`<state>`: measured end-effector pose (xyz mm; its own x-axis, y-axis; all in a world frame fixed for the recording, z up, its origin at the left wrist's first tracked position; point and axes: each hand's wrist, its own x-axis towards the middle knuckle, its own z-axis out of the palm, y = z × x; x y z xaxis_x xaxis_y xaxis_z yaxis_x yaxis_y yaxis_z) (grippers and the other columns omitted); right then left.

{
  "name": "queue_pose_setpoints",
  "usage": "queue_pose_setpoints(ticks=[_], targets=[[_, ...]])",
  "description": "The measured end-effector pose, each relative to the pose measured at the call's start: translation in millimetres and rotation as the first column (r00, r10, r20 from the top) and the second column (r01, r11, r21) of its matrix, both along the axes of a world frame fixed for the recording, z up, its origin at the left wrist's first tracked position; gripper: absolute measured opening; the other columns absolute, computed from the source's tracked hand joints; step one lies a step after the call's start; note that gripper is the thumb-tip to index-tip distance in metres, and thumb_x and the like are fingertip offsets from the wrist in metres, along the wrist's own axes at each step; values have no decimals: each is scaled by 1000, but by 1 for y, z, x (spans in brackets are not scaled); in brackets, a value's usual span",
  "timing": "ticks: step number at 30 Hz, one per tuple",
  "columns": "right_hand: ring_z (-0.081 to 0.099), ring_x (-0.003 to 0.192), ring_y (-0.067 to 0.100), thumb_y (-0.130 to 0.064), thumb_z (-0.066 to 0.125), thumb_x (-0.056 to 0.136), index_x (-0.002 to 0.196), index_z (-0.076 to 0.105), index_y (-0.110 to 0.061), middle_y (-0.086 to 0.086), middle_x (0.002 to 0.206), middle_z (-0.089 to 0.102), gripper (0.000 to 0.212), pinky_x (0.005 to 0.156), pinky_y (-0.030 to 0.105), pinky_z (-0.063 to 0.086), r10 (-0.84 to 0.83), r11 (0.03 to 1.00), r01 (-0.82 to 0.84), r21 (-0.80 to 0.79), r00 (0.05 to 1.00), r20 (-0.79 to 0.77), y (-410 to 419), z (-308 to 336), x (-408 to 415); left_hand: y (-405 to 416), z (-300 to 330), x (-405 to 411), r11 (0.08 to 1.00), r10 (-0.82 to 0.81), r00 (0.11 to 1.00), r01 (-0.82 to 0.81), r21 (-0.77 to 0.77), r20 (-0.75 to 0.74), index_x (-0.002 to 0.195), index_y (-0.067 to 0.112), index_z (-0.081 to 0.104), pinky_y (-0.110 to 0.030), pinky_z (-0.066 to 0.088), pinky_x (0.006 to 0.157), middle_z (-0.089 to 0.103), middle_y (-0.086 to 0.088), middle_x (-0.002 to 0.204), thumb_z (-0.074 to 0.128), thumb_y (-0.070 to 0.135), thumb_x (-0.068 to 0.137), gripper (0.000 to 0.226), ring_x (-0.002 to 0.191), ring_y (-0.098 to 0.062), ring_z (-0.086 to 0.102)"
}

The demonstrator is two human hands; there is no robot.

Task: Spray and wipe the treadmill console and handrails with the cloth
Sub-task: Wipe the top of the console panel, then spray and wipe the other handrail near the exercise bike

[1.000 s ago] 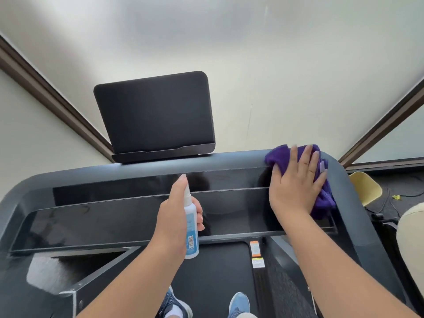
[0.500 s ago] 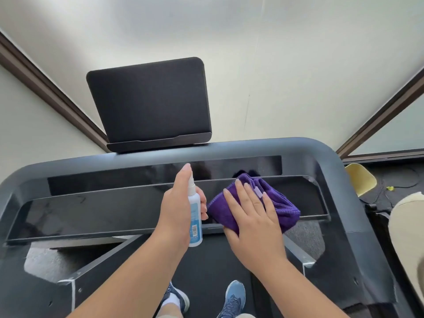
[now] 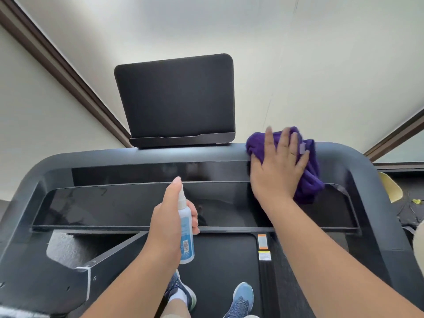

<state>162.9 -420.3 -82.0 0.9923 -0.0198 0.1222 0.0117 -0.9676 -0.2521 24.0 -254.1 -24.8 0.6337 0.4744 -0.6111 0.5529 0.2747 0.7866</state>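
Note:
The dark treadmill console point(image 3: 119, 203) spans the view, with a glossy black panel and a grey curved top rail point(image 3: 114, 154). My right hand point(image 3: 278, 166) presses a bunched purple cloth point(image 3: 307, 180) flat against the console's upper right part, fingers spread over it. My left hand point(image 3: 169, 221) grips a small white and blue spray bottle point(image 3: 185, 232) upright in front of the console's middle, index finger on the nozzle top. A black tablet holder point(image 3: 176, 99) stands on the rail behind.
The treadmill belt point(image 3: 220, 267) lies below with my two blue shoes point(image 3: 241, 299) on it. A warning sticker point(image 3: 262, 241) sits on the right side rail. A yellow chair point(image 3: 390, 189) and cables lie on the floor at right. A pale wall rises behind.
My right hand swept the cloth from the console's upper right down to the middle shelf, then back up to the upper right rail. The left hand kept the bottle in place.

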Motion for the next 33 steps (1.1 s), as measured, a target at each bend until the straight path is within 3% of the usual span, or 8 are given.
queue_pose_setpoints(ticks=[5,10,13,16,19,22,27,33], targets=[[13,162,28,-46,45,101,166,24,-21,9,176,12,73,131,53,8,489,868,-493,-62,870,-71,45,-15,-79,-8,3,7,999,45,997,-43,-22,70,50,14,53,-36,46,62,48,-7,55,52,68,93,69,51,-20,47],[32,157,20,-45,64,87,159,42,-28,-1,171,31,77,127,47,17,526,846,-532,-45,845,-96,-2,-29,-129,-12,4,16,999,-14,997,17,-37,79,51,14,54,-36,48,64,51,-8,55,48,71,94,71,51,-20,51],[32,157,23,-48,68,82,158,45,-30,0,171,30,82,127,49,21,405,911,-408,-57,913,-53,-45,-32,-125,-10,5,21,999,23,996,-19,-51,81,51,13,54,-35,49,62,50,-8,55,52,69,92,69,50,-20,49],[24,159,35,-54,54,92,162,38,-29,14,173,22,76,126,56,17,88,992,-89,-84,996,-19,-84,-26,-101,-8,4,20,998,25,997,-20,-66,70,51,14,54,-37,50,65,50,-8,56,53,70,91,69,51,-20,50],[9,162,32,-49,43,106,166,25,-34,14,176,7,65,126,59,14,-256,967,257,2,965,-61,-86,-18,-62,-4,2,14,999,32,998,-31,-35,53,54,12,52,-37,51,65,51,-9,57,51,70,93,69,52,-20,50],[0,163,30,-48,45,107,167,19,-36,11,177,2,66,128,60,6,-341,929,355,102,931,-130,-48,-5,-20,-3,1,3,996,71,997,-70,-52,24,56,10,51,-35,50,63,49,-9,56,51,70,93,70,51,-20,49],[15,161,33,-42,53,100,163,32,-31,15,174,19,67,126,61,8,64,997,-65,31,997,50,36,0,-9,6,-1,-11,993,115,993,-114,-44,34,55,11,53,-36,50,63,49,-9,56,51,69,93,70,50,-19,49],[24,160,28,-42,53,98,166,23,-16,11,174,20,78,131,53,7,557,827,-560,-54,828,-62,69,-23,-102,9,-2,-6,994,101,992,-98,-55,70,54,12,57,-35,51,62,53,-10,57,51,69,94,69,51,-20,53]])
